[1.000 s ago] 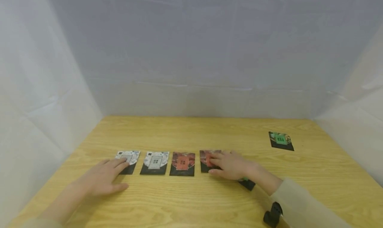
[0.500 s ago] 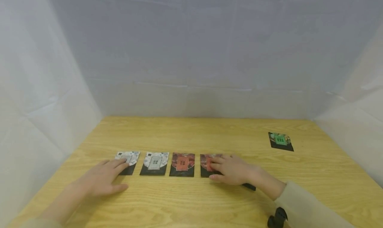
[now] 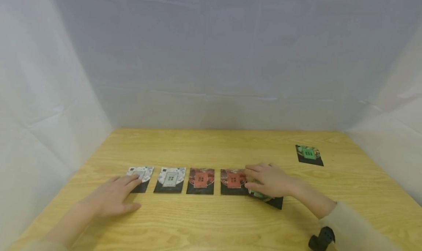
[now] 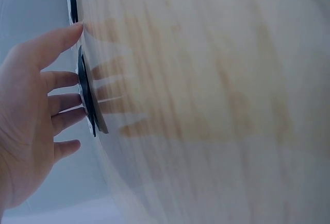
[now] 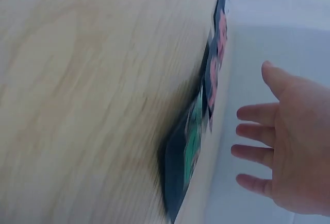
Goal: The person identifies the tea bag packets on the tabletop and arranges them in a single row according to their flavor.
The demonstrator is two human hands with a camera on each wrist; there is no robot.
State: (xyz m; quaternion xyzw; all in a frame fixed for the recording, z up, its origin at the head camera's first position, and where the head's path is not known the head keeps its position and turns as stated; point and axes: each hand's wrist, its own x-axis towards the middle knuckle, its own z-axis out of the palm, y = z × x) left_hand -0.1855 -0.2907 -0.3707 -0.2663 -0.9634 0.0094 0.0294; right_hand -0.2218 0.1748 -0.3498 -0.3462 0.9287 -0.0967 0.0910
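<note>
A screened-off booth (image 3: 211,108), much like a small studio set

A grey back sheet (image 3: 224,49) rises behind the wood-grain table (image 3: 197,225), while a creased left sheet (image 3: 43,97) and right sheet (image 3: 402,112), both whitish, wall in its sides; the room beyond is hidden.

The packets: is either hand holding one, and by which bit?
Nothing is held: the left hand just touches the leftmost white packet; the right hand hovers over the nearer green packet.

From here I see the leftmost white packet (image 3: 144,185) lying flat, partly covered; the nearer green packet (image 3: 273,201) lies askew, also partly covered, just beside a red packet (image 3: 232,180).
</note>
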